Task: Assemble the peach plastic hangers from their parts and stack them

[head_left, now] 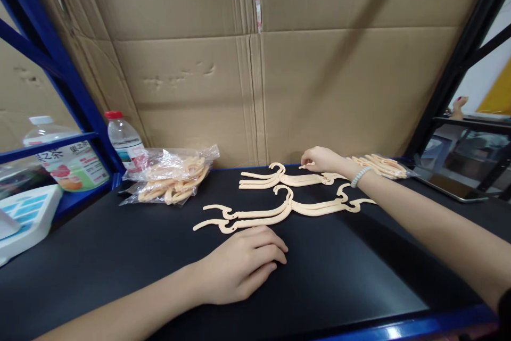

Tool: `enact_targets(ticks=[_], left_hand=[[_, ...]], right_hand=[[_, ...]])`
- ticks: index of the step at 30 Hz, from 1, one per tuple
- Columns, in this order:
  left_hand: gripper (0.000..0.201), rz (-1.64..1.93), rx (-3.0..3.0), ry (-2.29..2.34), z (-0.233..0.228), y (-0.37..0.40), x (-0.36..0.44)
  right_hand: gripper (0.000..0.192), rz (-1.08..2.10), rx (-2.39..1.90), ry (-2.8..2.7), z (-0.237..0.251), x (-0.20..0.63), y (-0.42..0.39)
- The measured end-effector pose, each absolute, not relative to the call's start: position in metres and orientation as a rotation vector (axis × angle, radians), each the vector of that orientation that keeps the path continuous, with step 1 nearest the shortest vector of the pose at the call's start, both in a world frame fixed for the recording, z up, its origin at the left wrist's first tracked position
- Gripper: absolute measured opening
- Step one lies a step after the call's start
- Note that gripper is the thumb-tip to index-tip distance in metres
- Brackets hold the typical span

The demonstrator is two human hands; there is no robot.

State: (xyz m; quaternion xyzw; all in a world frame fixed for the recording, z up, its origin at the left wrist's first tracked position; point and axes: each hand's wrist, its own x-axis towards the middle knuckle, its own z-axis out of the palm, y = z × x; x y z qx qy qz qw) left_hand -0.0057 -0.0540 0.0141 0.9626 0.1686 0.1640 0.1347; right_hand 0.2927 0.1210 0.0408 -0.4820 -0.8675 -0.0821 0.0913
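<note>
Two cream folding clothes hangers lie on the black tabletop (131, 256). The near hanger (263, 216) is spread wide, its hook in the middle and curved end pieces swung out on both sides. Behind it the far hanger (297, 180) has its left pieces lying close together. My right hand (319, 160) is at the far hanger's right side, fingers pinched on a cream end piece that shows partly beneath them. My left hand (247, 261) rests on the tabletop in front of the near hanger, holding nothing, its fingers loosely stretched and slightly bent.
Plastic bags of folded hangers (171, 176) lie at the back left, beside a red-capped bottle (125, 141). More cream hangers (379, 166) and a dark flat tray-like object (443, 184) are at the right. Cardboard (191, 80) walls the back; a white-and-blue item (30, 213) sits left.
</note>
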Motion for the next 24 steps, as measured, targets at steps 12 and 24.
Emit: enact_targets(ticks=[12,24], left_hand=[[0.028,0.644,2.015,0.738,0.012,-0.072,0.004],[0.027,1.061,1.523,0.912,0.008,-0.060,0.006]], right_hand=[[0.018,0.755,-0.824,-1.749,0.062,0.226,-0.017],[0.009,0.909,-0.797,-1.934,0.026,0.205,-0.029]])
